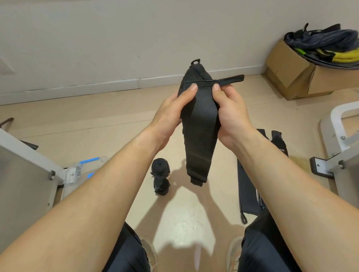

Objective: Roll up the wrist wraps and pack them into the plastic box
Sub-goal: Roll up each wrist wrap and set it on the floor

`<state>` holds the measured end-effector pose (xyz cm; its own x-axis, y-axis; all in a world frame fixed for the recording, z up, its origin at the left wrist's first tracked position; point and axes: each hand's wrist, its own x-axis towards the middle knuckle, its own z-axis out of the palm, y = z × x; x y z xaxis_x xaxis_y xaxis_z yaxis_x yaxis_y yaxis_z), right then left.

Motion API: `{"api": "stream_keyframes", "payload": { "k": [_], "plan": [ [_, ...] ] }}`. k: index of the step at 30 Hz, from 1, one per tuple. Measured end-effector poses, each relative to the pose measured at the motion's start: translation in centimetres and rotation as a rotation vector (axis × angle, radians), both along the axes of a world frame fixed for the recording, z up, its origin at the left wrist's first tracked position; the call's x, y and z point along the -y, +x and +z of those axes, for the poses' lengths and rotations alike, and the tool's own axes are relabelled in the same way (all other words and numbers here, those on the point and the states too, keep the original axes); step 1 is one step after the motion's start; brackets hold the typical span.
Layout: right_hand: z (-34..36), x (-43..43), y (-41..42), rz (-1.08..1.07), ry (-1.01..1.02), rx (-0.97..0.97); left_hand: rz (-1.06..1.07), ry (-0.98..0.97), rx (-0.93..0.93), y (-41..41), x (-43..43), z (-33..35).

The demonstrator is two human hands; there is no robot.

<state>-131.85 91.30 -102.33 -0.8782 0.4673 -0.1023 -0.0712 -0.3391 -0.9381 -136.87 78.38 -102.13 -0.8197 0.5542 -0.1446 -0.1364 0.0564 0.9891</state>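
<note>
"Where's the one being worked on?"

"Up in the air, out in front of the person. The wrist wrap (198, 122) is held between both hands with its long axis running twelve to six. The little loop (195, 62) is at twelve and the other end hangs free at six, above the floor (184, 222)."

"And the hands?"

"The left hand (169, 113) grips it from nine and the right hand (233, 113) from three, level with each other, neither one nearer. The fingers curl round the back of the cloth, and both thumbs (190, 89) press on the front near the top, close together. A narrow strip (231, 80) pokes out toward three, past the right thumb."

"Which way will it roll?"

"My guess is from the top down toward six, since the thumbs sit just under the loop and all the loose length hangs below them. I can't be sure."

"And then?"

"Two rolled wraps (160, 167) lie side by side on the floor, about seven from the hanging end. The plastic box (75, 175) is farther out at eight, half hidden behind the left forearm and a metal frame (21, 167), so the left hand is the nearer one to it. A flat wrap (248, 186) lies at five, under the right forearm."
</note>
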Motion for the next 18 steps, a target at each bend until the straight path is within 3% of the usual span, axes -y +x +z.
{"api": "stream_keyframes", "payload": {
  "k": [4, 12, 18],
  "plan": [
    [0.5, -0.5, -0.2, -0.013, -0.049, -0.004, -0.102, -0.175, 0.064, -0.4, 0.9, -0.9],
    [0.4, -2.4, -0.5, -0.125, -0.111, -0.009, -0.304, -0.122, -0.006, -0.2, 1.0, -1.8],
    [0.2, -2.4, -0.3, -0.148, -0.02, -0.034, -0.3, -0.135, -0.054, 0.8, 0.1, -3.0]
  ]
}}
